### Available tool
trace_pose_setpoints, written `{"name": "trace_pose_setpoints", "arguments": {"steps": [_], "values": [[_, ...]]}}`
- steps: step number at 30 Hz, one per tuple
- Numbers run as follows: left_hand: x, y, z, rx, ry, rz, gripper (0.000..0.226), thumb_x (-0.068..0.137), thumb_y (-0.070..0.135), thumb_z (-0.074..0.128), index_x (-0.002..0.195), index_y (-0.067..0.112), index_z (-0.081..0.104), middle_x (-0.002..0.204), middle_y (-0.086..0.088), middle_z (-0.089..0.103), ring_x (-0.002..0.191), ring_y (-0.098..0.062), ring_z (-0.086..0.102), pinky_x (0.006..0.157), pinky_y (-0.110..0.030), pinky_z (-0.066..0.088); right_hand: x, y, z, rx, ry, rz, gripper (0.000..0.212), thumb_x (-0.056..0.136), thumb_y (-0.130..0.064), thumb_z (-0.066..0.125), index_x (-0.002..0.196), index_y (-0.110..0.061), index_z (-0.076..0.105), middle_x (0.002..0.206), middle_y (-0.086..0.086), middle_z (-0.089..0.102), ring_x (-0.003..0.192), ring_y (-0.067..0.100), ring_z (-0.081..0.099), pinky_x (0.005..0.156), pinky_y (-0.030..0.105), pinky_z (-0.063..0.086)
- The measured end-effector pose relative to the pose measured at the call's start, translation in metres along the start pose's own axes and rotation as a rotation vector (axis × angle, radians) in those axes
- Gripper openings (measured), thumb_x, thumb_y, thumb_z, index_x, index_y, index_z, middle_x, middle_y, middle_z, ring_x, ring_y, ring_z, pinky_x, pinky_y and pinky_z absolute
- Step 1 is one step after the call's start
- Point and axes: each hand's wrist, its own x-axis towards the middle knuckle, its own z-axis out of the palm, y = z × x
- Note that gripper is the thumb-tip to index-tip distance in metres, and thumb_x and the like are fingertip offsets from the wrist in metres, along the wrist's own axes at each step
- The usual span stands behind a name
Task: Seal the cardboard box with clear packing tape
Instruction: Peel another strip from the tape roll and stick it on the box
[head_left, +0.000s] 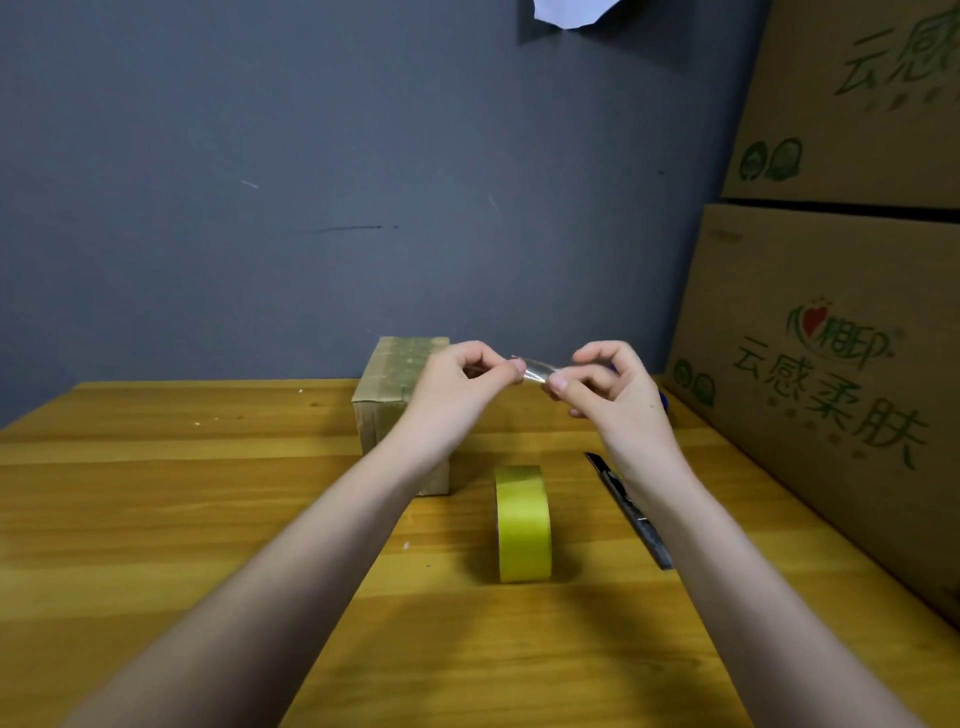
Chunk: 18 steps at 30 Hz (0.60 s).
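A small cardboard box (397, 379) stands on the wooden table (156, 493) near the grey wall, its top covered with shiny tape strips. Both hands are raised in front of it. My left hand (457, 389) and my right hand (608, 384) pinch the two ends of a short piece of clear tape (537, 370) between thumb and fingers. The yellowish tape roll (522, 522) stands on edge on the table below the hands, apart from them. My left forearm hides the box's right side.
A utility knife (631, 512) lies on the table right of the roll, partly under my right forearm. Two large printed cartons (821, 364) are stacked along the right edge. A white paper (566, 13) hangs on the wall above.
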Motion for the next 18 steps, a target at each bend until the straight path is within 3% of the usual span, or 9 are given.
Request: {"name": "trace_pose_setpoints", "arguments": {"steps": [5,9,14,18], "values": [[-0.001,0.001,0.006,-0.085,0.035,-0.120,0.024,0.086,0.023,0.062,0.063,0.019,0.059,0.077,-0.001,0.059,0.075,-0.008,0.054,0.068,-0.022,0.040,-0.004,0.001,0.004,-0.015,0.028,-0.112,0.009,0.089,-0.002,0.056,0.090,-0.008,0.050,0.084,0.006,0.070,0.079,0.003,0.067,0.067,0.012,0.049],[0.000,0.001,0.009,-0.103,0.067,-0.156,0.020,0.085,0.022,0.060,0.065,0.016,0.058,0.076,-0.003,0.058,0.075,-0.010,0.054,0.068,-0.025,0.040,-0.008,0.006,0.004,-0.078,-0.022,-0.153,0.024,0.089,0.007,0.048,0.084,-0.011,0.063,0.086,-0.001,0.068,0.081,0.004,0.062,0.070,0.016,0.048],[-0.002,0.003,0.010,-0.117,0.072,-0.171,0.013,0.085,0.018,0.056,0.074,0.011,0.059,0.072,0.000,0.058,0.076,-0.010,0.055,0.068,-0.024,0.040,-0.009,0.006,0.007,-0.184,0.022,-0.191,0.017,0.089,-0.007,0.059,0.094,-0.017,0.072,0.096,-0.003,0.071,0.095,0.005,0.064,0.083,0.020,0.050],[-0.005,0.003,0.011,-0.120,0.085,-0.160,0.015,0.085,0.017,0.055,0.071,0.011,0.057,0.073,-0.001,0.058,0.078,-0.011,0.055,0.068,-0.024,0.039,-0.009,0.007,0.013,-0.183,0.107,-0.200,0.015,0.085,-0.010,0.066,0.098,-0.012,0.073,0.098,0.002,0.072,0.093,0.006,0.065,0.082,0.019,0.051]]}}
